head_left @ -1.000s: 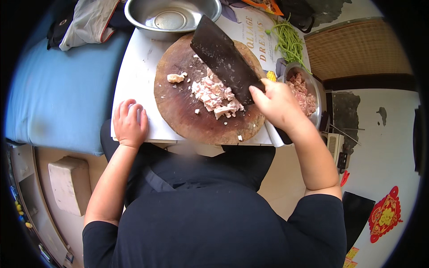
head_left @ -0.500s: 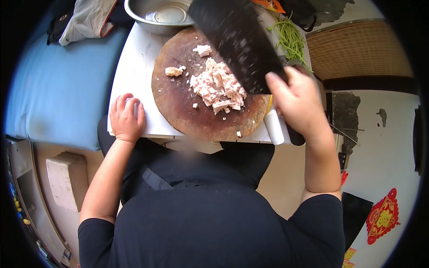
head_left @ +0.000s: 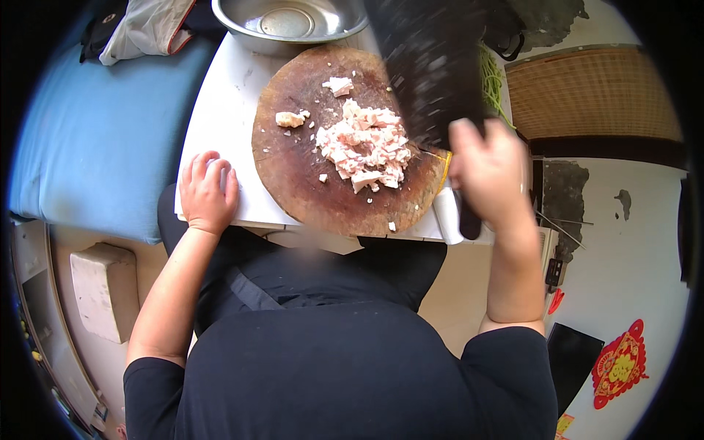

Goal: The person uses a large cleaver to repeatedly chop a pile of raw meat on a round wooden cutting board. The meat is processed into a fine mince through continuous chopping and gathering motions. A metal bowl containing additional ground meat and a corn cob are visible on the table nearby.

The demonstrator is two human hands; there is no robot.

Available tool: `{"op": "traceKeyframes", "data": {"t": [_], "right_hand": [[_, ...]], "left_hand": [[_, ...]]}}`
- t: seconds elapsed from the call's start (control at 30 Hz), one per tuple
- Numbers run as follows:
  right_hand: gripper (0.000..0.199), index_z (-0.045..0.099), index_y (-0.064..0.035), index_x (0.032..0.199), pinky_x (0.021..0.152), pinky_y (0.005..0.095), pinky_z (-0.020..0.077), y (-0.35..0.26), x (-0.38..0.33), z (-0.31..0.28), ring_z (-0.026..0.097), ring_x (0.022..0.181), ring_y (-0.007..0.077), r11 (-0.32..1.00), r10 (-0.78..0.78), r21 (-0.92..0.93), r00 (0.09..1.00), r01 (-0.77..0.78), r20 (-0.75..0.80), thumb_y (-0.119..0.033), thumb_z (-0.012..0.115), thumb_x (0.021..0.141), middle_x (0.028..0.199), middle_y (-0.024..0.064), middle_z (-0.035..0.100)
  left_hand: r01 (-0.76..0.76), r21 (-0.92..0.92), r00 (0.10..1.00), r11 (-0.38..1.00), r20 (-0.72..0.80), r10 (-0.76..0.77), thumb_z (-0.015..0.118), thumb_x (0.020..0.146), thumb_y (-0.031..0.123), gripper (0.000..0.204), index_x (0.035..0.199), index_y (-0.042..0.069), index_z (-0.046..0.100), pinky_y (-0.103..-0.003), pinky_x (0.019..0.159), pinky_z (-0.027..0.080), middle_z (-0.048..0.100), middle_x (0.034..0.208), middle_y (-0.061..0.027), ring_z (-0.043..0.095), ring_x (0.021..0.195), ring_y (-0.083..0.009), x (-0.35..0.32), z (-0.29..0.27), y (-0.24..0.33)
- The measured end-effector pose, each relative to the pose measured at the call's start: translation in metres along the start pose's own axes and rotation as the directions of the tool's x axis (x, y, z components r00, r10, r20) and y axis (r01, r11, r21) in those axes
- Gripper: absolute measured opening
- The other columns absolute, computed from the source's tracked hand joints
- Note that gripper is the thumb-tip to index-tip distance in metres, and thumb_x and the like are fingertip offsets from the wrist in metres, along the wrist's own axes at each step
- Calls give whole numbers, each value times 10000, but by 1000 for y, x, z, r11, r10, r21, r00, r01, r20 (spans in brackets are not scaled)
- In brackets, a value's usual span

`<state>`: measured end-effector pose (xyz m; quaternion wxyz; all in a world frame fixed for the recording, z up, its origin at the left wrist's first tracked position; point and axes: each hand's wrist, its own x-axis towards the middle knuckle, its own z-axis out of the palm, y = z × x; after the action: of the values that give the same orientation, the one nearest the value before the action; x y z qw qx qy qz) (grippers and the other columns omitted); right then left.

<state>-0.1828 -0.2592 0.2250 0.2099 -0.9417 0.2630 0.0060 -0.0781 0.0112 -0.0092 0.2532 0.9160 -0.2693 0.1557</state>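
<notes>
Right hand: the person's right hand is clamped on the handle end of a cleaver, its outline smeared by blur.
Cleaver: broad, dark blade, raised and blurred, reaching up and away from the fist past the right side of the chopping block.
Left hand: the left hand lies on the near edge of the table, holding nothing, its fingers slightly bent, just beside the block.
Meat: a loose heap of chopped pale-pink meat sits around the middle of the block.
Strays: one pale lump lies beyond the heap, a yellowish one to its left, with small crumbs scattered about.
Block: round wooden chopping block, stained reddish brown, on the white-topped table.
Far side: a shiny metal basin stands behind the block; long green beans show past the blade.
Near edge: a white roll beside the block.
Left of table: a blue-covered seat or bed.
</notes>
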Motion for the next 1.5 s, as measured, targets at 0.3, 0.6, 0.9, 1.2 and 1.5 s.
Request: {"op": "traceKeyframes", "data": {"t": [0.3,0.6,0.9,1.2,1.5], "right_hand": [[312,577,23,917,625,365,462,-2,5,-15,580,644,354,954,27,296,998,-42,54,-280,534,855,709,213,607],[328,594,17,864,672,417,464,10,13,6,585,742,390,991,-77,-97,981,95,180,-299,508,854,782,226,612],[360,589,2,959,737,416,469,16,22,28,589,822,402,972,-47,-212,971,98,236,-327,470,873,845,235,621],[335,572,31,950,691,357,468,13,2,14,609,717,280,1000,-19,11,998,19,57,-288,494,885,806,194,643],[329,557,53,841,595,358,463,2,1,-25,554,594,206,901,46,432,999,-44,6,-274,542,879,639,157,591]], "left_hand": [[2,15,1000,1000,-14,-2,601,765,173,127,863,93,597,-394,908,378,546,1055,-89,479,1064,-292,0,-3,-5],[28,-2,1000,1000,10,-28,600,770,187,129,866,101,598,-395,908,377,544,1071,-79,480,1061,-289,-2,0,-8],[14,-16,1000,1000,14,-14,599,770,186,125,865,106,594,-390,889,386,546,1060,-82,485,1049,-289,-3,3,-5],[-19,7,1000,1000,-10,19,596,770,179,112,852,103,591,-390,882,390,548,1046,-81,490,1035,-287,1,1,1],[-16,13,1000,1000,-15,17,597,770,166,114,858,94,590,-390,892,386,548,1051,-89,490,1038,-300,1,-2,-5]]}}
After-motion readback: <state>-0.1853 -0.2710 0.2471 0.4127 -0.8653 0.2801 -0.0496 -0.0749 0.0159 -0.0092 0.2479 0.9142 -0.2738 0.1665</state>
